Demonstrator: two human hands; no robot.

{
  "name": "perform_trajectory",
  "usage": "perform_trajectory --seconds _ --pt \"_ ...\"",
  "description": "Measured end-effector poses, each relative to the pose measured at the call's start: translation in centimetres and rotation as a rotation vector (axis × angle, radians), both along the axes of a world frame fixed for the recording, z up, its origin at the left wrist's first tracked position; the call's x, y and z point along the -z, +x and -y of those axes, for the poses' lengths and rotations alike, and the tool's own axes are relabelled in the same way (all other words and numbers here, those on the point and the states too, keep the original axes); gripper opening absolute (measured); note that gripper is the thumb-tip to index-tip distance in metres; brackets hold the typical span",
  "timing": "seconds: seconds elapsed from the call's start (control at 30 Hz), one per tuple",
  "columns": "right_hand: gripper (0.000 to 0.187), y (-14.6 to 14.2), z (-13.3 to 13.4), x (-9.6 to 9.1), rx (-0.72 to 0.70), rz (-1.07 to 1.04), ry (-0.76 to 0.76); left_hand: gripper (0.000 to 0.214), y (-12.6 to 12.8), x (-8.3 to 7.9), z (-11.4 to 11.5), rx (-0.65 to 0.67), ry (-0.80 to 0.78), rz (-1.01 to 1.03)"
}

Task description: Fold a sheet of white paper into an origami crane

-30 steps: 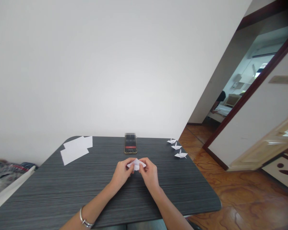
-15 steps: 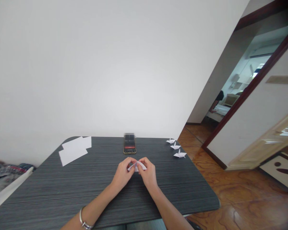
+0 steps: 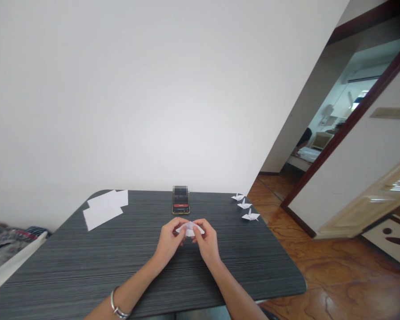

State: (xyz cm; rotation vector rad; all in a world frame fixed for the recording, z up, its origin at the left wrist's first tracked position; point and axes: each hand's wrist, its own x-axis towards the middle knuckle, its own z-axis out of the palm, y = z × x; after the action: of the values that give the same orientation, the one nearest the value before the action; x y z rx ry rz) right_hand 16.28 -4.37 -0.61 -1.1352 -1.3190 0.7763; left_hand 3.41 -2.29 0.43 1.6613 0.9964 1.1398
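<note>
A small folded piece of white paper (image 3: 190,230) is held between both hands above the middle of the dark table (image 3: 133,253). It spreads out to either side with a raised peak in the centre, like a paper crane's body. My left hand (image 3: 170,238) pinches its left side, thumb in front. On the opposite side my right hand (image 3: 206,240) grips it the same way, its thumb near the centre. The fingers behind the paper are partly hidden.
Three white paper cranes (image 3: 250,215) stand in a row at the table's right edge. White paper sheets (image 3: 103,211) overlap at the far left. A phone (image 3: 181,200) lies near the wall behind my hands. Beyond a doorway, a person's arm (image 3: 303,140) shows.
The paper is spread wider and shows more of its face between my hands. My thumbs have shifted apart slightly. The cranes, sheets and phone stay in place on the table.
</note>
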Motion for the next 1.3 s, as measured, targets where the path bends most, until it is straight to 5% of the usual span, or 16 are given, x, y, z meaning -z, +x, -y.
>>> perform_trajectory --seconds 0.23,0.47,0.9,1.3 --pt "0.018 0.2 -0.2 0.4 -0.040 -0.094 0.048 0.018 -0.3 0.4 -0.4 0.023 0.094 0.115" --pt "0.016 0.3 -0.4 0.4 -0.086 -0.183 0.073 0.018 -0.5 0.7 -0.8 0.043 0.027 0.237" --pt "0.038 0.4 -0.5 -0.3 -0.225 -0.470 -0.319 0.025 -1.1 0.6 -0.6 -0.045 0.475 -0.115" --pt "0.033 0.7 -0.8 0.3 -0.150 -0.400 -0.185 0.025 -1.2 0.4 -0.6 0.003 0.435 -0.105"
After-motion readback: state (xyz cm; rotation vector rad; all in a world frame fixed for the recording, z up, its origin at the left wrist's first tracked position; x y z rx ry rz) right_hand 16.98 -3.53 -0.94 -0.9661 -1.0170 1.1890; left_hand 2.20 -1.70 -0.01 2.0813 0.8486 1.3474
